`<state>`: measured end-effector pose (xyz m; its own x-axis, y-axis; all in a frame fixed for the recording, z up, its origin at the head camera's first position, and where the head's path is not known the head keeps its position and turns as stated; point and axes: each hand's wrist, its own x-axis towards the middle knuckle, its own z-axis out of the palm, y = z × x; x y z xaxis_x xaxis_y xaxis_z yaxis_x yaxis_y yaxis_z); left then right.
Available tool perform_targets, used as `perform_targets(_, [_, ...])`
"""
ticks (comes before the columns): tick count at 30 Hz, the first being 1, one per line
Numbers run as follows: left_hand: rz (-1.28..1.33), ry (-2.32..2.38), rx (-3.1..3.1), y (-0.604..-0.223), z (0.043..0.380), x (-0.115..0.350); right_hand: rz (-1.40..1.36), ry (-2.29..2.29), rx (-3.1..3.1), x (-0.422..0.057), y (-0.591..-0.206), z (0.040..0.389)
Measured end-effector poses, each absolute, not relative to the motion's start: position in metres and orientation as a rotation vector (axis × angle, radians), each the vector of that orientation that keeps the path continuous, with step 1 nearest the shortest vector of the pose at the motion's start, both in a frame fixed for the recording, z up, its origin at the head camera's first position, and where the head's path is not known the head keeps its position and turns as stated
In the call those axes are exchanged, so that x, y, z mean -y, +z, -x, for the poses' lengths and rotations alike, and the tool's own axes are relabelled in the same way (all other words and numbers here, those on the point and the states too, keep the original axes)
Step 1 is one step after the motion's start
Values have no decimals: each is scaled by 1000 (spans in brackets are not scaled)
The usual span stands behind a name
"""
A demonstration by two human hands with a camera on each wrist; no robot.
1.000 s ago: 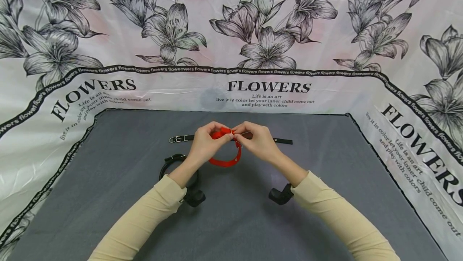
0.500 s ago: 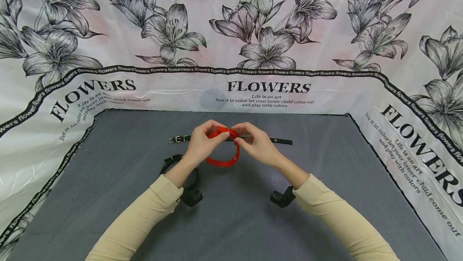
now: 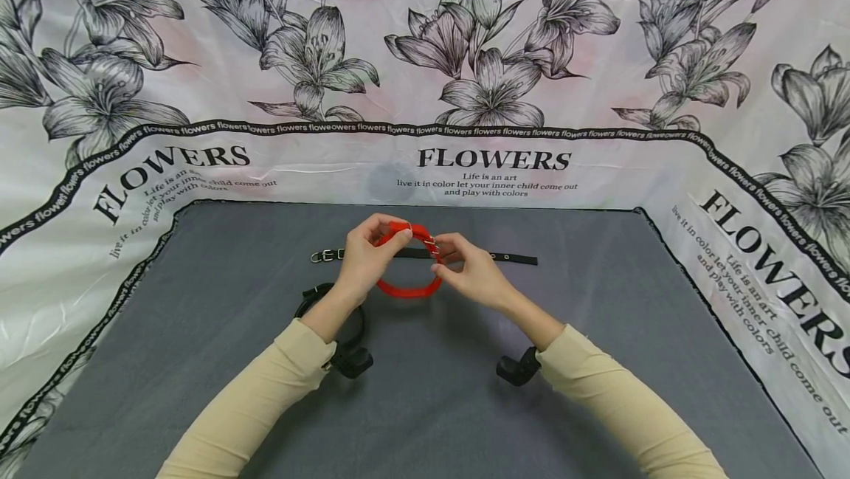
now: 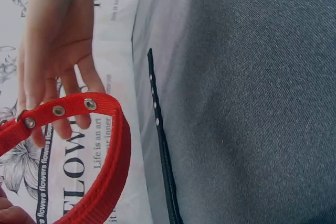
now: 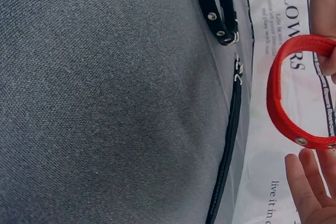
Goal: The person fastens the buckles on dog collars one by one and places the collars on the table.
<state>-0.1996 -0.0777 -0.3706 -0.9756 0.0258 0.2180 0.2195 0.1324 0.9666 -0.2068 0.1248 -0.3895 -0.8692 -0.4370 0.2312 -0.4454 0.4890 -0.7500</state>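
A red collar (image 3: 408, 291), fastened into a loop, is held up above the table in the head view. My left hand (image 3: 361, 257) pinches the upper left of its band between thumb and fingers. On the loop's right side, my right hand (image 3: 474, 276) touches the strap near the metal fittings, with thumb and fingers apart. Metal eyelets (image 4: 59, 110) line the strap in the left wrist view, where right-hand fingers lie nearly straight behind it. In the right wrist view the red loop (image 5: 275, 98) hangs near spread fingertips (image 5: 299, 177).
A black strap (image 3: 514, 258) with a buckle (image 3: 325, 256) lies straight across the grey cloth (image 3: 425, 405) behind the hands. A black looped collar (image 3: 358, 328) lies partly hidden under the left wrist. Flower-printed fabric (image 3: 491, 202) borders the table.
My left hand has moved a little left and up with the collar, spreading the loop wider. My right thumb and fingers have loosened from their pinch on the strap.
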Motion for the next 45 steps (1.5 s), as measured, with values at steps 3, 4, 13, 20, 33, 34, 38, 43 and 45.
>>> perform_targets(3, [208, -2011, 2199, -371, 201, 78, -778, 1356, 2705, -126, -391, 207])
perform_targets(4, [198, -2026, 2187, -372, 201, 78, -773, 1359, 2702, -126, -392, 207])
perform_targets(13, [181, -2045, 2203, -374, 202, 81, -733, 1378, 2673, -130, -393, 208])
perform_targets(20, [200, -1872, 2365, -376, 202, 89, -636, 1354, 2692, -134, -388, 209])
perform_targets(33, [255, -1594, 2624, -379, 200, 93, -594, 1203, 2800, -136, -390, 214])
perform_targets(34, [258, -1584, 2640, -380, 200, 93, -589, 1186, 2816, -136, -391, 214])
perform_targets(38, [248, -1543, 2701, -389, 200, 90, -566, 1142, 2866, -136, -396, 214])
perform_targets(43, [217, -1489, 2772, -402, 203, 86, -567, 1082, 2891, -138, -403, 216])
perform_targets(45, [214, -1450, 2805, -406, 203, 85, -579, 1046, 2910, -139, -406, 216])
